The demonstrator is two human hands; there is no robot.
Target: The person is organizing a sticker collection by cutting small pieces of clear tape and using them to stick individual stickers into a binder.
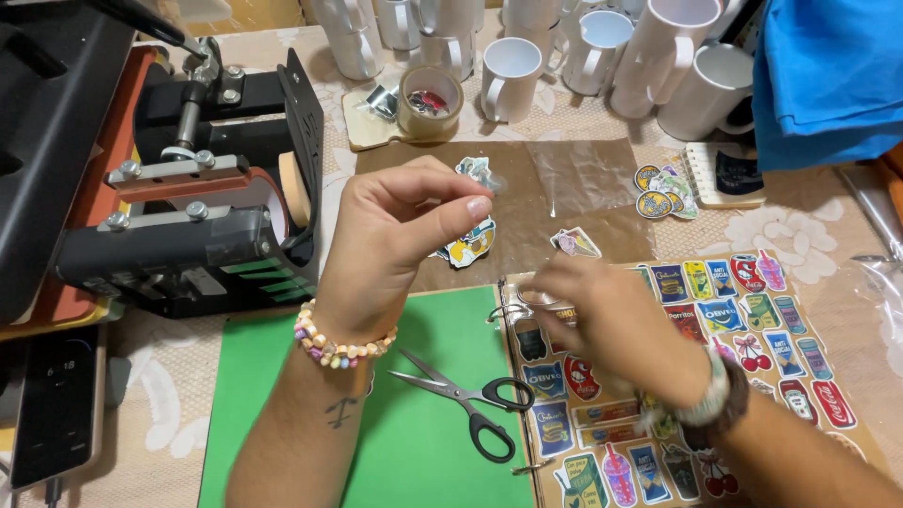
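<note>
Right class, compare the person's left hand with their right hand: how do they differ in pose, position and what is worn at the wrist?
The left hand is raised above the brown sheet, fingertips pinched together; the right hand is low over the sticker binder, blurred. The left wrist wears a pastel bead bracelet; the right wears a dark band with a pale one. Both are bare hands.

Black-handled scissors (470, 399) on a green mat (414, 452), white mugs (602, 52), tape roll (430, 102), black mug press (202, 216)

scissors (467, 398) lie on the mat (414, 452) — sticker binder (752, 339) right, mugs (602, 47) behind.
</note>
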